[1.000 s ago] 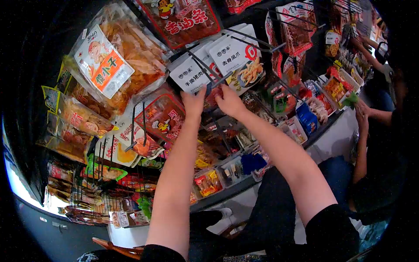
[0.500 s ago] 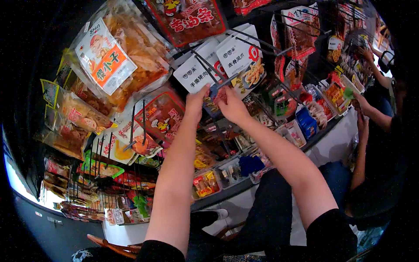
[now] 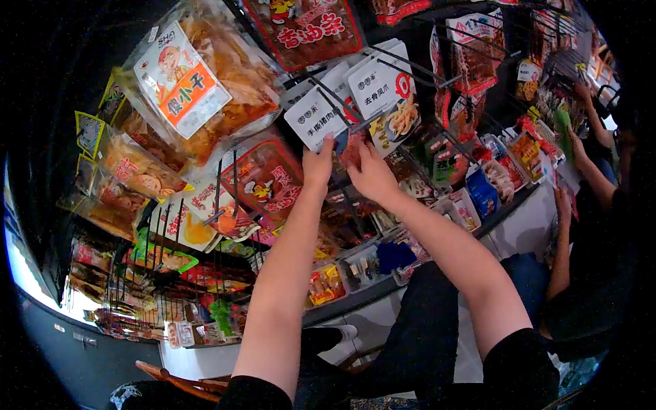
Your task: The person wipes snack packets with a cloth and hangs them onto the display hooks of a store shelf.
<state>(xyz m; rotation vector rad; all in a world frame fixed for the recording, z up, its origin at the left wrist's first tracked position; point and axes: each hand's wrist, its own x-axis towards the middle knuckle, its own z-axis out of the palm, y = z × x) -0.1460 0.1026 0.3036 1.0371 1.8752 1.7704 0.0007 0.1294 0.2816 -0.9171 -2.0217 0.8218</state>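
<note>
Several white-topped snack packets hang from hooks in front of me. The nearer left snack packet (image 3: 311, 123) has black lettering. Beside it hangs a second white packet (image 3: 372, 89) with a picture of food on its lower part. My left hand (image 3: 318, 165) is closed at the lower edge of the left packet, thumb and fingers up against it. My right hand (image 3: 372, 174) is closed in a pinch on a reddish part just beside it, apparently the same packet's lower portion. Fingers and a hook bar hide much of what lies between the hands.
A large clear bag (image 3: 236, 82) of brown food hangs at upper left, a red-edged packet (image 3: 304, 31) above. Below are trays of small packets (image 3: 326, 285) and a dark blue item (image 3: 395, 257). At right another person's hand (image 3: 577, 147) is near a green item (image 3: 562, 126).
The view has shifted slightly, moving the shelf goods right in the picture. My hands stay together at the packet. The other person's hand and green item have moved up.
</note>
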